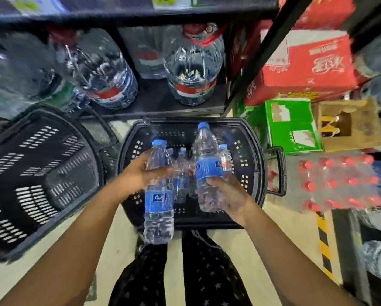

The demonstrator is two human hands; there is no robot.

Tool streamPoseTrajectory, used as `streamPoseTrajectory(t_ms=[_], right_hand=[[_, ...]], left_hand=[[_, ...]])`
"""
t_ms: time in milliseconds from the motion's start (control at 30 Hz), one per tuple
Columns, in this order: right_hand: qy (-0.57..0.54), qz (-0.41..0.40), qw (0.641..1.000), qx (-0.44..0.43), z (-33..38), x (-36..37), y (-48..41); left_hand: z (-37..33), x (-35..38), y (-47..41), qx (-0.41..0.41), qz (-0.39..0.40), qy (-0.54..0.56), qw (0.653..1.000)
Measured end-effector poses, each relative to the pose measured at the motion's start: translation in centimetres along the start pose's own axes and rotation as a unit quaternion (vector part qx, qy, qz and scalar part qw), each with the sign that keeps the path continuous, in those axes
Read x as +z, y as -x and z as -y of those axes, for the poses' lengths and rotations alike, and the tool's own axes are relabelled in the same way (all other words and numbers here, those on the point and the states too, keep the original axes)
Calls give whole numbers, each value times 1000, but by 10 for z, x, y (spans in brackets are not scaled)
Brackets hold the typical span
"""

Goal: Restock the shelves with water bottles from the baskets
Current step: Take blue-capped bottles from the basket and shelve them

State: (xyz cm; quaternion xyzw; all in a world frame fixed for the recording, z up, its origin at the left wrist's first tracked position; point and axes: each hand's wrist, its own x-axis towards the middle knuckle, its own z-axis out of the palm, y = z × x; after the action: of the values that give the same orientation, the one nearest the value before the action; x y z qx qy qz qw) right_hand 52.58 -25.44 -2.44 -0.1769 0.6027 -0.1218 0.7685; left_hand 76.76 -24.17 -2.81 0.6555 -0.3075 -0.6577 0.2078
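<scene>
My left hand (141, 175) grips a blue-capped water bottle (158, 208) round its upper body, held upright over the near rim of a black basket (254, 151). My right hand (227, 193) holds a second blue-labelled water bottle (207, 164) round its lower half, above the same basket. A few more small bottles (182, 173) stand inside the basket between the two held ones. The black bottom shelf (154, 100) lies just beyond the basket.
An empty black basket (37, 173) lies tilted at the left. Large water jugs (194, 65) stand on the bottom shelf. Red cartons (306, 69), a green box (291, 127), a brown box (348, 127) and a shrink-wrapped pack of red-capped bottles (339, 184) crowd the right.
</scene>
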Motion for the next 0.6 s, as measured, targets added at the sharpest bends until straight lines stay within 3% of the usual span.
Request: streamPoseTrajectory(t_ms=[167, 300, 467, 600], right_hand=[[-21, 19, 996, -80, 1, 38, 37], [48, -41, 993, -100, -9, 90, 49], [64, -60, 989, -116, -36, 162, 57], [-5, -46, 992, -116, -58, 223, 64]], left_hand=[[1, -21, 53, 18, -25, 64, 998], [21, -52, 87, 13, -72, 92, 993], [55, -110, 130, 80, -104, 99, 986], [75, -166, 165, 85, -126, 114, 982]])
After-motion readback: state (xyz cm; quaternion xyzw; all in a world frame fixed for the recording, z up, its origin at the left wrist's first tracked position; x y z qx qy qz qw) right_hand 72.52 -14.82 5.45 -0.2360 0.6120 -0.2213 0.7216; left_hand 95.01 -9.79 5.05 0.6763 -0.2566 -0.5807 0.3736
